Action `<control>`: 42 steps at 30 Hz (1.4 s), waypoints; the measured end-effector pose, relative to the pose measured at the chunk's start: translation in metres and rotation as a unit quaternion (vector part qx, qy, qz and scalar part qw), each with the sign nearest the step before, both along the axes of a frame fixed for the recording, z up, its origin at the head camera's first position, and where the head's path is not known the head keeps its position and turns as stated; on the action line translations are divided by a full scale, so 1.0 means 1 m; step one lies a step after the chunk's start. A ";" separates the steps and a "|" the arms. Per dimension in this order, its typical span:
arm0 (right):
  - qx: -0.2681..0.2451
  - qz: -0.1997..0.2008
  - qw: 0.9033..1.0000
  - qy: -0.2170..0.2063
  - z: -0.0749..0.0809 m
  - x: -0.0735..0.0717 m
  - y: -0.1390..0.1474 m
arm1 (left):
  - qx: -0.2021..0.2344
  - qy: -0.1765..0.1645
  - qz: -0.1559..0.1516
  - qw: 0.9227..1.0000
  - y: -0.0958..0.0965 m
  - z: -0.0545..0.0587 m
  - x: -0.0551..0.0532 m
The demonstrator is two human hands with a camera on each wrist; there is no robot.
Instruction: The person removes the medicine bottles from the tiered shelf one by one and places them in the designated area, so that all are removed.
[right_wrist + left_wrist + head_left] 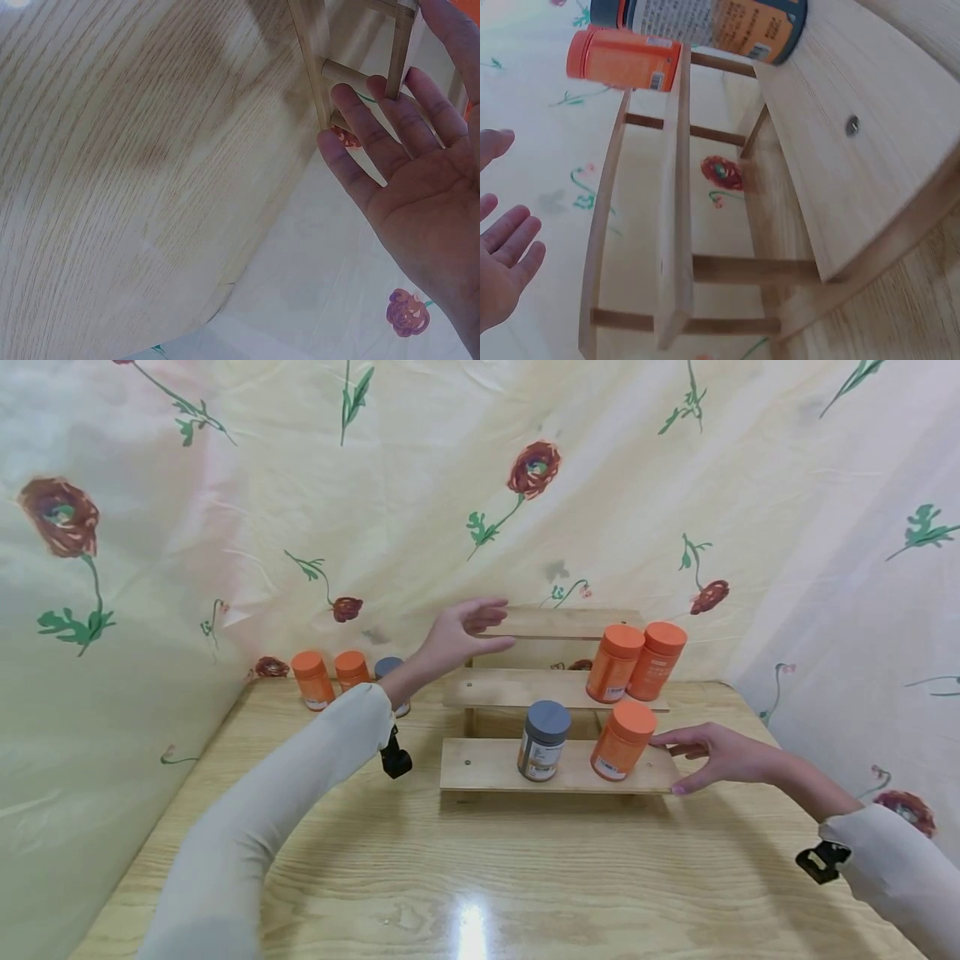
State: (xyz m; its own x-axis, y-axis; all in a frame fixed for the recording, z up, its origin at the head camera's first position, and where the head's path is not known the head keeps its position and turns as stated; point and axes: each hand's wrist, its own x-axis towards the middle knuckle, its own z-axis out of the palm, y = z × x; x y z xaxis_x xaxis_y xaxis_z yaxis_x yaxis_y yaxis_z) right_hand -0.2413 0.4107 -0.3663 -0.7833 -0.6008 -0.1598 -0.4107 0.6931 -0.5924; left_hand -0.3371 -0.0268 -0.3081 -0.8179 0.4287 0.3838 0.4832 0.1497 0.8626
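Observation:
My left hand (461, 631) hovers by the left end of the rack's top board (562, 622), fingers spread apart and holding nothing. My right hand (720, 756) is at the right end of the wooden step rack's lowest board (480, 764), its thumb by the front corner. In the right wrist view, fairly straight fingers (405, 127) lie against the rack's end. On the lowest board stand a grey-lidded jar (545, 743) and an orange jar (622, 743), the latter beside my right fingers. Two more orange jars, one left (613, 667) and one right (657, 664), stand on the middle board.
Two orange jars, one outer (312, 681) and one inner (351, 670), stand at the back left of the wooden table (480, 868). A grey-lidded jar (388, 667) beside them is partly hidden by my left forearm. A floral curtain (420, 510) hangs behind the table.

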 end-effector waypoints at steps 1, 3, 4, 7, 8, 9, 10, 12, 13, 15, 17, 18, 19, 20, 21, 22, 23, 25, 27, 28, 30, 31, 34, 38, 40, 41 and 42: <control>0.000 0.000 1.000 0.001 0.000 0.000 0.000 | -0.001 -0.003 -0.006 1.000 0.003 0.001 -0.001; 0.001 -0.001 1.000 0.001 0.000 0.000 0.001 | -0.005 -0.012 -0.021 1.000 0.009 0.004 -0.002; 0.001 -0.001 1.000 0.001 0.000 0.000 0.001 | -0.008 -0.018 -0.028 0.999 0.012 0.004 -0.004; 0.003 -0.004 1.000 0.000 0.000 -0.001 0.001 | -0.017 -0.036 -0.057 0.998 0.019 0.007 -0.006; 0.003 -0.005 1.000 -0.001 0.000 -0.001 0.001 | -0.021 -0.043 -0.068 0.997 0.021 0.007 -0.007; 0.004 -0.006 1.000 -0.001 0.000 -0.001 0.001 | -0.023 -0.048 -0.079 0.995 0.024 0.008 -0.007; 0.005 -0.006 1.000 -0.001 0.000 -0.001 0.001 | -0.025 -0.054 -0.089 0.994 0.026 0.009 -0.008; 0.004 -0.007 1.000 -0.002 0.000 0.000 0.000 | -0.032 -0.063 -0.108 0.992 0.031 0.009 -0.009; 0.004 -0.008 1.000 -0.003 0.000 0.000 0.000 | -0.035 -0.068 -0.118 0.990 0.034 0.009 -0.009; 0.003 -0.009 1.000 -0.003 0.000 0.001 0.000 | -0.043 -0.074 -0.135 0.987 0.039 0.009 -0.010; 0.000 -0.009 1.000 -0.004 0.001 0.001 0.000 | -0.052 -0.079 -0.148 0.984 0.043 0.009 -0.011; -0.001 -0.009 1.000 -0.005 0.001 0.001 0.000 | -0.057 -0.080 -0.155 0.983 0.046 0.009 -0.012; -0.002 -0.009 1.000 -0.004 0.001 0.001 0.000 | -0.062 -0.080 -0.160 0.982 0.048 0.009 -0.013; -0.002 -0.009 1.000 -0.003 0.001 0.001 0.000 | -0.067 -0.079 -0.165 0.981 0.050 0.009 -0.014; -0.001 -0.009 1.000 -0.002 0.001 0.001 0.000 | -0.071 -0.079 -0.169 0.980 0.052 0.009 -0.015; 0.001 -0.009 1.000 -0.001 0.001 0.001 0.000 | -0.074 -0.080 -0.172 0.979 0.054 0.009 -0.017; 0.003 -0.010 1.000 -0.001 0.001 0.001 0.000 | -0.077 -0.078 -0.176 0.978 0.056 0.009 -0.017; 0.007 -0.011 1.000 -0.001 0.001 0.001 0.000 | -0.080 -0.075 -0.181 0.977 0.060 0.008 -0.019; 0.010 -0.012 1.000 -0.003 0.001 0.001 -0.002 | -0.081 -0.076 -0.186 0.976 0.063 0.008 -0.021; 0.010 -0.013 1.000 -0.004 0.002 0.002 -0.001 | -0.082 -0.074 -0.189 0.976 0.066 0.008 -0.022; 0.008 -0.014 1.000 -0.005 0.002 0.003 0.000 | -0.083 -0.071 -0.194 0.975 0.071 0.007 -0.023; 0.005 -0.014 1.000 -0.008 0.002 0.003 0.000 | -0.082 -0.072 -0.197 0.974 0.073 0.007 -0.023; -0.004 -0.014 1.000 -0.014 0.001 0.003 0.000 | -0.080 -0.073 -0.206 0.973 0.078 0.005 -0.023; -0.010 -0.016 1.000 -0.019 0.000 0.003 0.002 | -0.080 -0.070 -0.219 0.970 0.085 0.002 -0.025; -0.012 -0.016 1.000 -0.020 0.000 0.002 0.002 | -0.083 -0.068 -0.223 0.969 0.087 0.002 -0.026; -0.012 -0.015 1.000 -0.020 0.000 0.002 0.002 | -0.084 -0.067 -0.224 0.969 0.089 0.001 -0.027; -0.012 -0.015 1.000 -0.020 0.000 0.002 0.002 | -0.087 -0.066 -0.223 0.969 0.090 0.001 -0.028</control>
State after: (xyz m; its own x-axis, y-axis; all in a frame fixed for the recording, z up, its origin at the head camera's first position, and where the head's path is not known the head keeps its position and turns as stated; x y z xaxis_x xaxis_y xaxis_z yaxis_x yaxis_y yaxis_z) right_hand -0.2391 0.4123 -0.3662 -0.7945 -0.5809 -0.1770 -0.3653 0.6901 -0.6247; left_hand -0.3653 0.0631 -0.3071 -0.5725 0.8002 0.1787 0.4211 0.0999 0.9015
